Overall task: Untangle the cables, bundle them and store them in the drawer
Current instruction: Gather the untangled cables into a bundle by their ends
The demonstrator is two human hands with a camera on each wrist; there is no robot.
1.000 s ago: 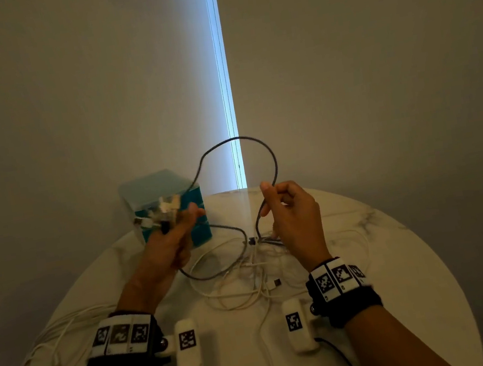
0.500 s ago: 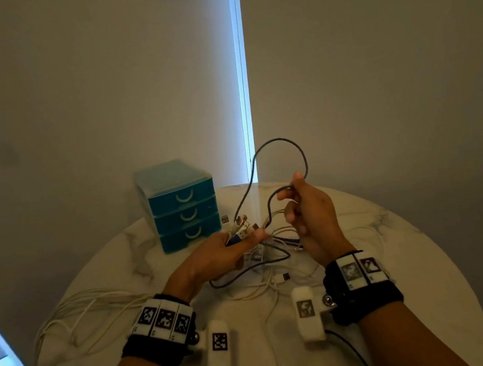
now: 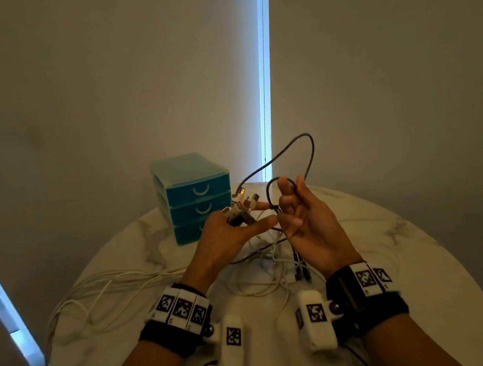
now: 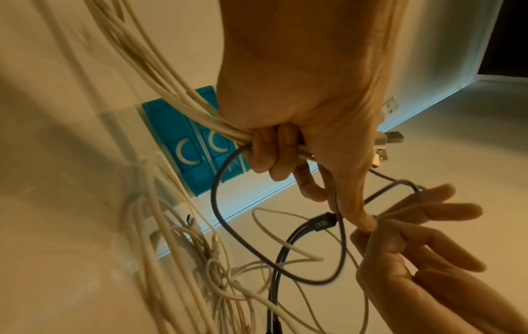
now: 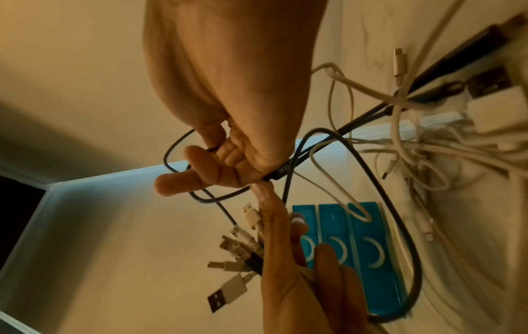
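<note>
My left hand (image 3: 240, 225) grips a bunch of white cables (image 4: 183, 99) near their ends, so several USB plugs (image 3: 244, 202) fan out above its fingers. Its thumb reaches across and touches my right hand (image 3: 288, 197). The right hand, palm up with the other fingers spread, pinches a small loop of a dark grey cable (image 3: 306, 141). That cable arcs up over both hands, and another part of it hangs in a wide loop (image 4: 217, 210) below the left hand (image 4: 274, 153). In the right wrist view the right hand (image 5: 217, 156) holds the dark cable (image 5: 405, 226) near its black plug (image 5: 281, 172).
A teal three-drawer unit (image 3: 196, 194), all drawers shut, stands at the back of the round marble table (image 3: 418, 266). Loose white cables (image 3: 102, 286) trail over the table's left side, and a tangle of white and dark cables (image 3: 272, 259) lies under my hands. A wall stands close behind.
My left hand has come right with its bunch of plugs until its thumb meets the right hand. The right hand has turned palm up, and the dark cable's arc has shrunk.
</note>
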